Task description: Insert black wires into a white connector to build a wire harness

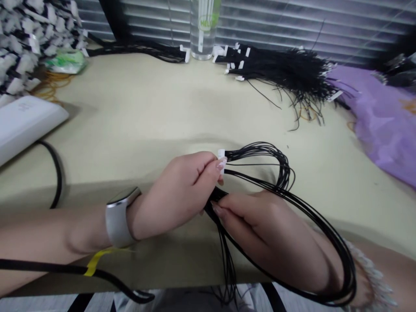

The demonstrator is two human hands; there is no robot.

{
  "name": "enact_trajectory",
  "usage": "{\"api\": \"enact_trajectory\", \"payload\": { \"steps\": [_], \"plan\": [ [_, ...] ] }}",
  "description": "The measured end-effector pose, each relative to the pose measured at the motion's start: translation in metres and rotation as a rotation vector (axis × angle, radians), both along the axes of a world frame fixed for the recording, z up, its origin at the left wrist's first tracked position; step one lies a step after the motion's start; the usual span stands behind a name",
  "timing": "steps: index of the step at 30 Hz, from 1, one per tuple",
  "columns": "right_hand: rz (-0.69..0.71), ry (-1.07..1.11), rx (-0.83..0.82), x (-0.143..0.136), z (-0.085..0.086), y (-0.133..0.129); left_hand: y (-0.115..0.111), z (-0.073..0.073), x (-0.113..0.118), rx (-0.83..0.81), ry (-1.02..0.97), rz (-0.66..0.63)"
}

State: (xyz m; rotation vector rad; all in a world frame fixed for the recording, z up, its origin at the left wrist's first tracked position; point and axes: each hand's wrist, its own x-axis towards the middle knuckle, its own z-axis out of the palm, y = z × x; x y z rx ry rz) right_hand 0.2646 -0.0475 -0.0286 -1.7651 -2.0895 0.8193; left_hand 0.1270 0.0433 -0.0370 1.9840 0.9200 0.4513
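My left hand (182,193), with a grey watch on its wrist, pinches a white connector (221,161) between thumb and fingers. Thin black wires (282,167) run from that connector, curve back at the right and loop over my right wrist. Close beside it, my right hand (260,221) has its thumb and forefinger closed on the gathered black wires just below the connector. Loose wire ends (227,268) hang down past the table's front edge.
Bundled black wires (279,69) and a clear bottle (203,34) stand along the back. A purple bag (373,117) lies right. At left are a white box (29,123), many white connectors (19,47) and a thick black cable (58,173).
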Motion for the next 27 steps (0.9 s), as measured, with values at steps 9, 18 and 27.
{"api": "enact_trajectory", "payload": {
  "steps": [9, 18, 27],
  "plan": [
    [-0.002, -0.054, 0.032, 0.0006, -0.0019, 0.0004, -0.0003, -0.0001, 0.0006, 0.074, -0.019, -0.004],
    [0.018, -0.033, 0.008, 0.0020, -0.0046, 0.0012, -0.0003, 0.0011, -0.0010, 0.052, -0.002, 0.002],
    [0.016, -0.082, -0.033, 0.0067, 0.0050, 0.0049, -0.0008, 0.0019, -0.0014, 0.045, -0.006, 0.006]
  ]
}}
